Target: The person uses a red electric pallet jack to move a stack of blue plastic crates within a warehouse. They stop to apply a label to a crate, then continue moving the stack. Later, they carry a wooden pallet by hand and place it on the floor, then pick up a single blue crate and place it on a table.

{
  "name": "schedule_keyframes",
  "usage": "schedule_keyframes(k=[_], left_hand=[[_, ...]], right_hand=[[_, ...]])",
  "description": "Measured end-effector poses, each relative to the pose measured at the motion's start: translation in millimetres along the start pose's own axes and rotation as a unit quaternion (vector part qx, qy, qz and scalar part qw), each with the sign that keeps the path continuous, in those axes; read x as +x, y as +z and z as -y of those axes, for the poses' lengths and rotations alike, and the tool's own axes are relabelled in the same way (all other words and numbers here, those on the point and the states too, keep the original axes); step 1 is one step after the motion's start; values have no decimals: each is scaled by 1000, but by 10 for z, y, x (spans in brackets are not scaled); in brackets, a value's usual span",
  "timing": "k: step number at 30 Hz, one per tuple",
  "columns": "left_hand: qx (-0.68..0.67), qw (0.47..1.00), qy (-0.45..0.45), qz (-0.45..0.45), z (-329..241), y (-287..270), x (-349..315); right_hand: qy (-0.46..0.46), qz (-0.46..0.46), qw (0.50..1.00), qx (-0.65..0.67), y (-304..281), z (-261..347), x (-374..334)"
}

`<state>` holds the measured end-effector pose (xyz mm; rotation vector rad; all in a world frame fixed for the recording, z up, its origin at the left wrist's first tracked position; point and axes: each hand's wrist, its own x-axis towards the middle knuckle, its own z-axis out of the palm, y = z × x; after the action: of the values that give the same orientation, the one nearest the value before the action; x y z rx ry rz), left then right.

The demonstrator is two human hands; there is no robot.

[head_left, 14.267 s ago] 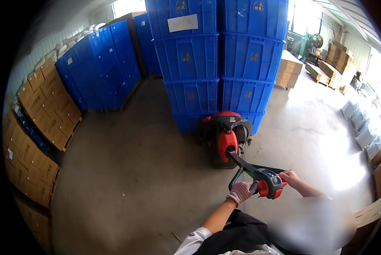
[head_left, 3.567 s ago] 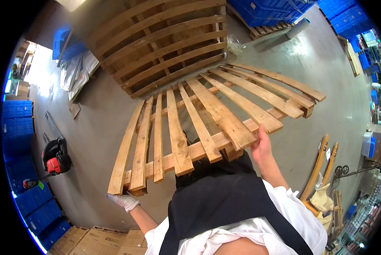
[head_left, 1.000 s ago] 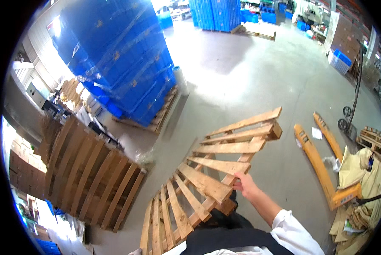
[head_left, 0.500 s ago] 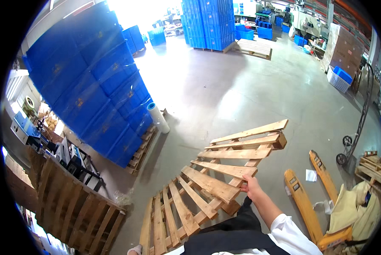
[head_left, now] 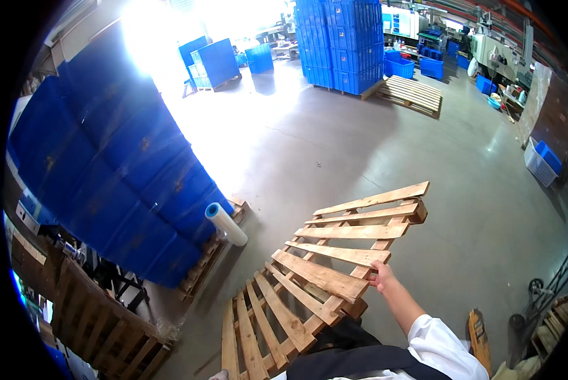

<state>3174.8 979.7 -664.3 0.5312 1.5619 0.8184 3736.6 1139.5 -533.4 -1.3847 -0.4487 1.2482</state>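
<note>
I hold a bare wooden pallet (head_left: 322,275) tilted in front of me, its slats running across long stringers. My right hand (head_left: 381,277) is closed around the stringer on its right side, thumb over the top. At the lower edge only a small piece of my left hand (head_left: 219,375) shows, against the pallet's left end board; its fingers are mostly cut off. A white roll with a blue core (head_left: 225,223), apparently wrapping film, stands left of the pallet, beside a tall wrapped stack of blue crates (head_left: 122,171).
Another wooden pallet (head_left: 110,323) leans at the lower left. One yellow pallet jack fork (head_left: 479,339) and a hand truck (head_left: 537,297) are at right. More blue crates (head_left: 341,47) and a flat pallet (head_left: 411,95) stand farther back, with a white basket (head_left: 542,163) at far right.
My view has turned right to left, so the pallet jack and hand truck slide toward the lower right rim. The pallet stays in my grip, nearly unchanged in view.
</note>
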Motion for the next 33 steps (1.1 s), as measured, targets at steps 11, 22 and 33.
schedule_keyframes(k=[11, 22, 33], left_hand=[[31, 998, -12, 49, -415, 225, 466], [100, 991, 23, 91, -659, 672, 1061], [119, 988, -40, 93, -783, 799, 857]], right_hand=[[23, -24, 999, 30, 416, -93, 368], [-24, 54, 996, -72, 1068, -459, -110], [34, 40, 994, -96, 1093, -204, -360]])
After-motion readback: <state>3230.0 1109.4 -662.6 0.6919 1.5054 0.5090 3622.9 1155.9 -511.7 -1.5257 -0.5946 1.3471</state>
